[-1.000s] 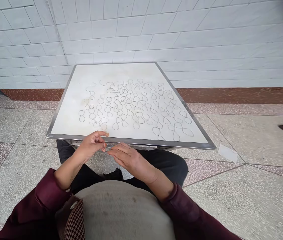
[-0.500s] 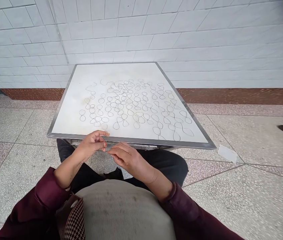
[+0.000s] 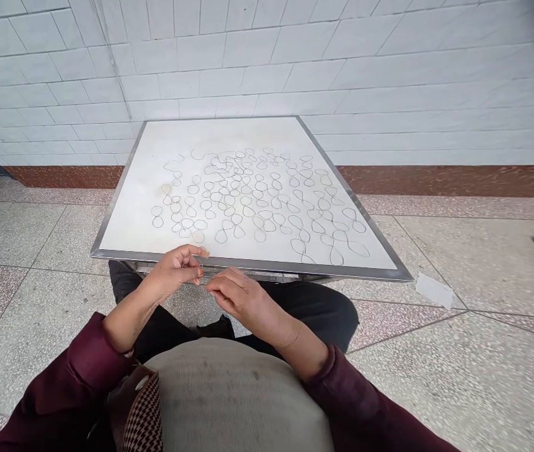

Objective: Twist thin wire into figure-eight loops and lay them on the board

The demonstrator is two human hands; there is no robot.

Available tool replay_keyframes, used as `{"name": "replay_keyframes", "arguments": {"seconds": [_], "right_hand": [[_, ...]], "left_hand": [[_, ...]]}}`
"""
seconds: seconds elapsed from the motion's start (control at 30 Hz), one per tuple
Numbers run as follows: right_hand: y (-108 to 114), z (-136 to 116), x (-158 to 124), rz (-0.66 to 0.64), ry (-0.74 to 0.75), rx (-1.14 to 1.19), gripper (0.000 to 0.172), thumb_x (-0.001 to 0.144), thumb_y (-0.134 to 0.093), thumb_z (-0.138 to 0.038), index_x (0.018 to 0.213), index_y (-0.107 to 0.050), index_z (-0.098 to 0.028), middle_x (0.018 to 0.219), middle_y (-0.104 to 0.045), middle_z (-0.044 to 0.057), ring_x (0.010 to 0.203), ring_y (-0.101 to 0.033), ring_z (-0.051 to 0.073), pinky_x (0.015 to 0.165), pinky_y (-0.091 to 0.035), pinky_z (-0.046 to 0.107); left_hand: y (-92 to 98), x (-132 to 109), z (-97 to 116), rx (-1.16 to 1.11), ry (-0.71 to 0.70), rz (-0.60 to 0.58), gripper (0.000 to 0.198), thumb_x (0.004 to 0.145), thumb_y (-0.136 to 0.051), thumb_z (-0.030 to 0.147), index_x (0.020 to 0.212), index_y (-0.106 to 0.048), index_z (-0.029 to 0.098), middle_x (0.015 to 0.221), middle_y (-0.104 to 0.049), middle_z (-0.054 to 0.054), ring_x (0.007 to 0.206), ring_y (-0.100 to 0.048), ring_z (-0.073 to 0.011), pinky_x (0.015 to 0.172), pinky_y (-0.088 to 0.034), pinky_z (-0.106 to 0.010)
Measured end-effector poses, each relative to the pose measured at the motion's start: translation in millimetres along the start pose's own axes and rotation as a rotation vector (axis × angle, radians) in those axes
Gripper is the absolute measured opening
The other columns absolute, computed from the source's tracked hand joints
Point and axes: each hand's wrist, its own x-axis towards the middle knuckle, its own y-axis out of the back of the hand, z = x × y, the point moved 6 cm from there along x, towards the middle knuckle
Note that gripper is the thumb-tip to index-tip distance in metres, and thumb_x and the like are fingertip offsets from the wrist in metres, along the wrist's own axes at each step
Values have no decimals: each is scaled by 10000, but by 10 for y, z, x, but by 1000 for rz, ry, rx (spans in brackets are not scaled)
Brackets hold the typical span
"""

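This seems a corridor of a public building: beyond the left hand and right hand stands a white glazed tile wall with a reddish-brown tile base, and a speckled grey terrazzo floor lies below them.

The person's 2 bare hands are held close together at the near edge of a white square tabletop with a silver metal rim. The left hand curls upward, just beside the right hand, whose fingers reach toward it. Whatever lies between them is too thin to tell. Beyond both hands, thin dark figure-8 wire loops cover the tabletop.
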Motion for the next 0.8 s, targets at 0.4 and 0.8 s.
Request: {"name": "replay_keyframes", "arguments": {"seconds": [0.4,0.8], "right_hand": [[31,78,-60,112,-102,128,109,952,-571,-199,1040,-631,-222,999,-656,82,860,-639,186,742,-573,334],[-193,471,-104,174,-777,713,142,868,-583,-358,849,-604,-219,650,-628,-21,546,-566,118,505,-471,240]], "left_hand": [[-29,-12,95,154,-3,-58,434,743,-677,172,1163,-565,190,701,-598,44,611,-554,-105,665,-448,-271],[-192,63,65,232,40,-119,594,748,-735,232,1292,-498,196,685,-589,56,632,-588,-126,684,-455,-294]]}}
